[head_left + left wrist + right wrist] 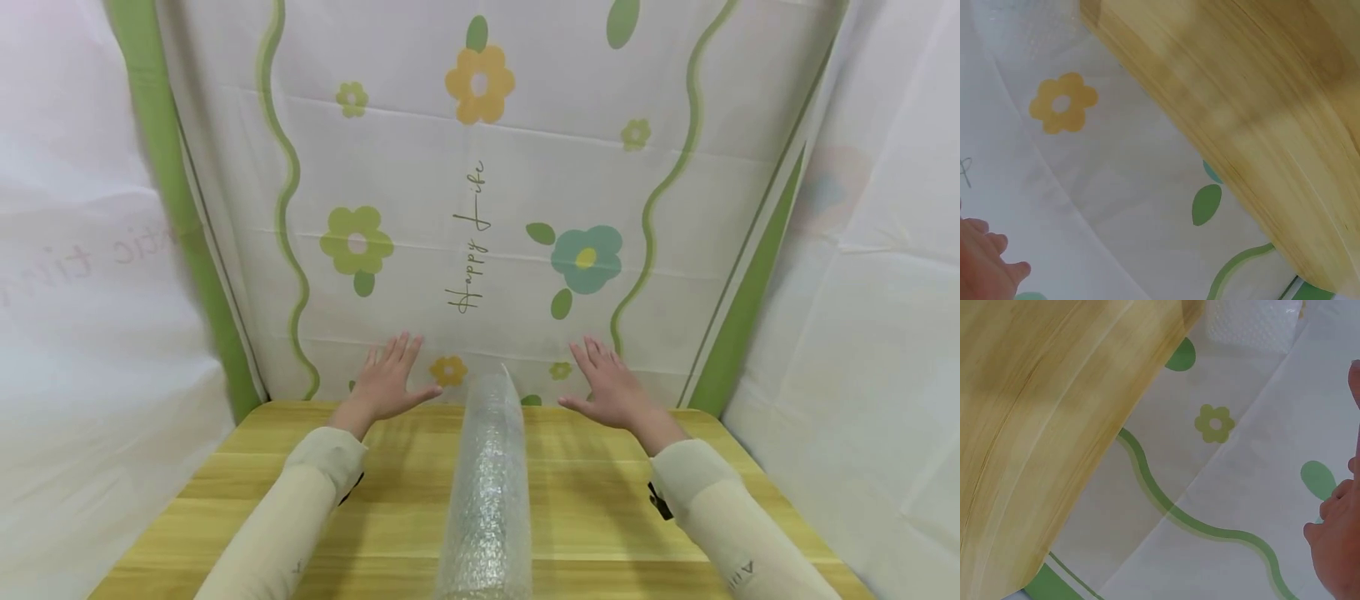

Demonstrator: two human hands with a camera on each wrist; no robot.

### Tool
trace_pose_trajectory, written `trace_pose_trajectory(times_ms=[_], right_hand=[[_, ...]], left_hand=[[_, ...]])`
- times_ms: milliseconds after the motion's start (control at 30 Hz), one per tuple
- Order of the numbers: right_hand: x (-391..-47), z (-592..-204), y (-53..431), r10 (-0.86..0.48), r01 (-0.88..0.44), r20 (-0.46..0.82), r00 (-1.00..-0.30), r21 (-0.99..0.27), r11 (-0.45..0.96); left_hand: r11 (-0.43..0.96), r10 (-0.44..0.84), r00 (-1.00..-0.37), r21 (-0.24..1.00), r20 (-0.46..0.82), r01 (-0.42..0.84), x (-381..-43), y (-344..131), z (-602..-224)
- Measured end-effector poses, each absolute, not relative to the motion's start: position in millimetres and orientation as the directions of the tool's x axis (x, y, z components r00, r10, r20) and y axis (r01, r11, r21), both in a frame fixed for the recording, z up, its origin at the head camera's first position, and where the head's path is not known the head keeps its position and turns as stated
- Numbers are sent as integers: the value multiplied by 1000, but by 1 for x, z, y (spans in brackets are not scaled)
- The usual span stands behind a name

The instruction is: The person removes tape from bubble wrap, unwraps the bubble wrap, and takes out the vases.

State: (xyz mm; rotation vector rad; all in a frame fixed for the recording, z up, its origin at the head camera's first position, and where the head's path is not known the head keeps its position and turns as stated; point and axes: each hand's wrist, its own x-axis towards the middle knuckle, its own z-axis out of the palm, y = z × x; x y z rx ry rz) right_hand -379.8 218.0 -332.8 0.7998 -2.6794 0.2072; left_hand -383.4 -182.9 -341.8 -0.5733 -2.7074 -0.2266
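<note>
A roll of clear bubble wrap (487, 492) lies lengthwise down the middle of the wooden table (397, 500), its far end reaching the table's back edge. To its left, my left hand (386, 387) is held above the far edge with fingers spread and thumb out, holding nothing. On the other side my right hand (611, 392) mirrors it, fingers extended and apart from the roll. Only part of the left hand (985, 262) shows at the lower left of its wrist view. The right hand (1338, 544) sits at the right border of its own.
Behind the table hangs a white cloth (405, 167) printed with flowers, wavy green lines and lettering. White fabric walls stand close on the left (97, 333) and right (862, 350), with green strips (172, 192) along the corners.
</note>
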Motion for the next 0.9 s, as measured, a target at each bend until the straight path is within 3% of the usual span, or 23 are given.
trace_pose_trajectory(times_ms=[400, 900], right_hand=[[-360, -337, 218, -487, -559, 361, -795, -126, 819], [-337, -352, 220, -456, -554, 364, -812, -236, 798]], left_hand=[[884, 393, -840, 97, 375, 457, -371, -174, -349], [862, 379, -862, 211, 336, 461, -356, -167, -363]])
